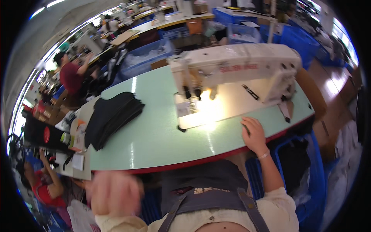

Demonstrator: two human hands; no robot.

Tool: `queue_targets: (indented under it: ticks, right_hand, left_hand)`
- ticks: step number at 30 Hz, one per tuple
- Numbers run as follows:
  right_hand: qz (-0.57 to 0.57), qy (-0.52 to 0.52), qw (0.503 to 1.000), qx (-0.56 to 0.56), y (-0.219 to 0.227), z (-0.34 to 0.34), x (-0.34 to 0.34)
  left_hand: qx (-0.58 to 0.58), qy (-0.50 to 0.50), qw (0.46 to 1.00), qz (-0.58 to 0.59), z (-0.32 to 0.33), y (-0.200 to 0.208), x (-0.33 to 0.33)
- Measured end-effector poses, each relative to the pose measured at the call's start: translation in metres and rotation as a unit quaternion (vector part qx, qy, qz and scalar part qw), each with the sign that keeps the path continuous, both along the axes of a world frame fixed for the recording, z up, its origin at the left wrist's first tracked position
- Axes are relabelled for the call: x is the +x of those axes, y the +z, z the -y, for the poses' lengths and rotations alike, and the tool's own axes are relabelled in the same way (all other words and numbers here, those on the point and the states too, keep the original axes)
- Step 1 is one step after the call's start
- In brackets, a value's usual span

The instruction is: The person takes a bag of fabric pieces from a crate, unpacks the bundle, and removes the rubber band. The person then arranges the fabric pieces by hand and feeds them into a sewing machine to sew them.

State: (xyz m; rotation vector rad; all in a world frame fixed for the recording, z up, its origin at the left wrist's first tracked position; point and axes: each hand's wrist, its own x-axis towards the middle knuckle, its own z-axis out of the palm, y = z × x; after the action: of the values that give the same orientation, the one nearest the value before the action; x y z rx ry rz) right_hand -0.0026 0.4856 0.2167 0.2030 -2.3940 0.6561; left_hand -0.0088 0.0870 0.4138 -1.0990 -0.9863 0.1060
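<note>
My right hand point(254, 136) rests at the near edge of the pale green sewing table point(154, 139), just in front of the sewing machine's bed. Its fingers are curled, and a small dark sliver shows between thumb and fingers, too small to name. Motion smears my left hand point(115, 192), raised in front of the table's near left edge; its fingers cannot be made out. The white industrial sewing machine point(239, 63) stands over the right half of the table, its lamp lighting the needle area. At the left lies a stack of black fabric pieces point(114, 118).
A small black tool point(250, 92) lies on the machine bed. Blue bins point(150, 54) stand behind the table, and a blue crate point(315, 166) holding dark cloth stands at the right. Two people point(71, 75) work at the left. A black box-like object point(44, 133) stands on the side table.
</note>
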Motion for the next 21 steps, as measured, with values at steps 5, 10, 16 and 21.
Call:
queue_targets:
  ticks: [5, 10, 16, 21]
  right_hand:
    - [-0.016, 0.03, 0.999, -0.027, -0.003, 0.013, 0.005]
    - [0.068, 0.337, 0.938, -0.035, 0.065, 0.125, -0.042]
    - [0.095, 0.337, 0.917, -0.191, 0.041, 0.294, -0.243]
    - [0.409, 0.368, 0.773, -0.316, 0.024, 0.325, -0.328]
  left_hand:
    - [0.153, 0.371, 0.796, 0.453, 0.095, -0.054, -0.119]
    - [0.254, 0.44, 0.7, 0.501, 0.15, -0.092, -0.147]
    - [0.277, 0.493, 0.613, 0.551, 0.123, -0.129, -0.179]
    - [0.286, 0.482, 0.64, 0.526, 0.119, -0.134, -0.178]
